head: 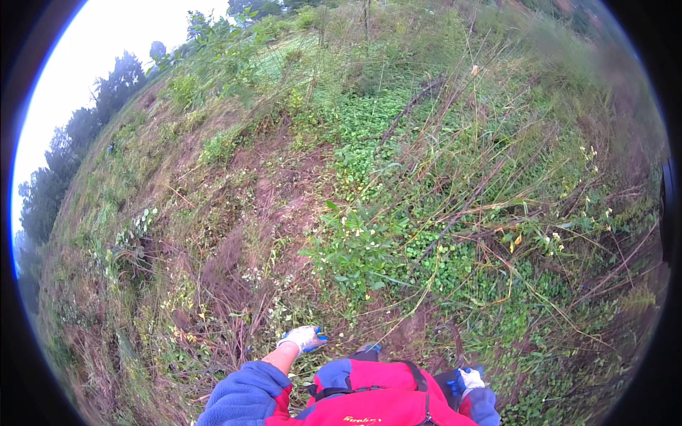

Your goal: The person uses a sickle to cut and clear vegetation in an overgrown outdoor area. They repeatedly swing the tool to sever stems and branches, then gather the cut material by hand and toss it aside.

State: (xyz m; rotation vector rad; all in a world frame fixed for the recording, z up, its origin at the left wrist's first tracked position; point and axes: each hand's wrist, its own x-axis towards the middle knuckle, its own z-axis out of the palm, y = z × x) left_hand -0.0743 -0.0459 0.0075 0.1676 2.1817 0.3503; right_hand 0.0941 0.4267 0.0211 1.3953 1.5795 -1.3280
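My left hand (303, 339), in a white work glove with blue-coated fingers, reaches out over cut weeds on the ground. Its fingers are slightly apart and nothing shows between them. Close to my right leg, my right hand (469, 379) wears a matching glove and is closed around the handle end of a sickle. The curved, dark sickle blade (458, 341) points forward over bare soil and low plants. Most of its handle is hidden by the hand. Ahead stands a leafy green plant (351, 250) with small white flowers.
Long dry stalks (479, 186) lean across the right side above dense green ground cover (357, 128). A strip of bare reddish soil (277, 197) runs uphill. Dry brush (229, 266) lies at left. A shoe (373, 348) shows below me. Trees (80, 133) line the slope's far edge.
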